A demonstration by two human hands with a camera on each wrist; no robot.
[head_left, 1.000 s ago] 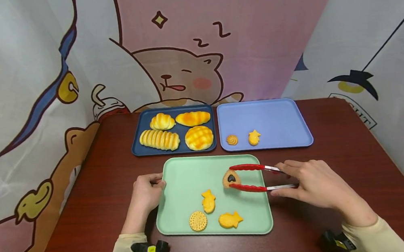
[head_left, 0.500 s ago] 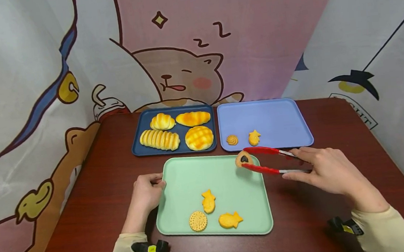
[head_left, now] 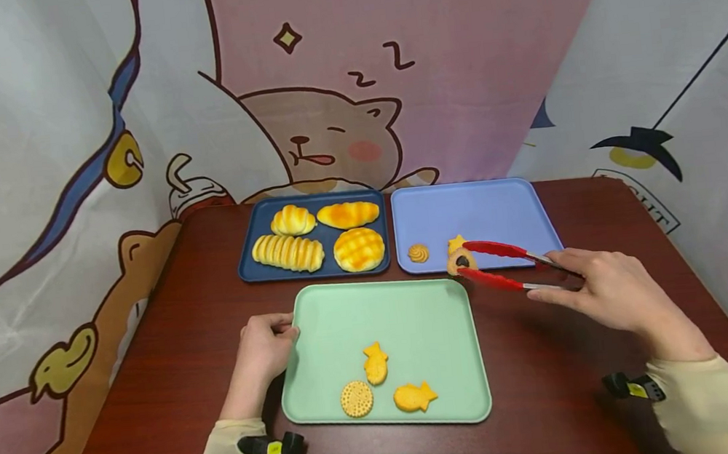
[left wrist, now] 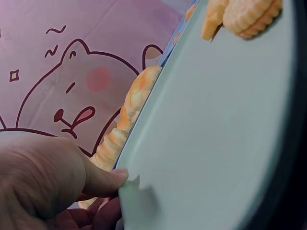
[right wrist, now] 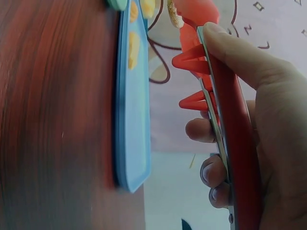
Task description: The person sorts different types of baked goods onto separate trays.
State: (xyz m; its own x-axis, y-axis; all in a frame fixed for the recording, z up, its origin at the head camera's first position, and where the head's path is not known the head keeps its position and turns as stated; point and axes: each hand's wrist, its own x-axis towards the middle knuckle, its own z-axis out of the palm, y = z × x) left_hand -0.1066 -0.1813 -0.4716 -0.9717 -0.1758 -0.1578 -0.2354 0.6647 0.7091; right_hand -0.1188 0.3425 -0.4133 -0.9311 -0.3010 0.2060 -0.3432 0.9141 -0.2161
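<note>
The right hand (head_left: 621, 297) has its fingers bent around the red-tipped tongs (head_left: 494, 279), whose tips are narrowed on a triangular cookie with a dark centre (head_left: 456, 262); this cookie is right of the centre in the head view, seen against the front rim of the lavender tray (head_left: 487, 208) and partly covering a fish-shaped cracker (head_left: 456, 242). The left hand (head_left: 266, 346) pinches the light green tray (head_left: 398, 311) by its left rim. From here, I think, the main danger is a slip: the cookie is caught only near the ends of the tongs, so if the grip loosens, or becomes too strong and turns the cookie, it could drop on the worktop (head_left: 545, 399). If it comes straight down, it could also hit the rim or push the fish-shaped cracker toward the swirl cookie (head_left: 418, 253). A pull of the left hand could shift the light green tray, and the round biscuit (head_left: 357, 399) could slide. The right wrist view shows what the head view tells poorly, that the cookie is held above the lavender tray, apart from it; the left wrist view shows the thumb lying on the rim and the layered, scalloped side of the round biscuit, which looks flat from above, but there neither the tongs nor the right hand can be seen
</note>
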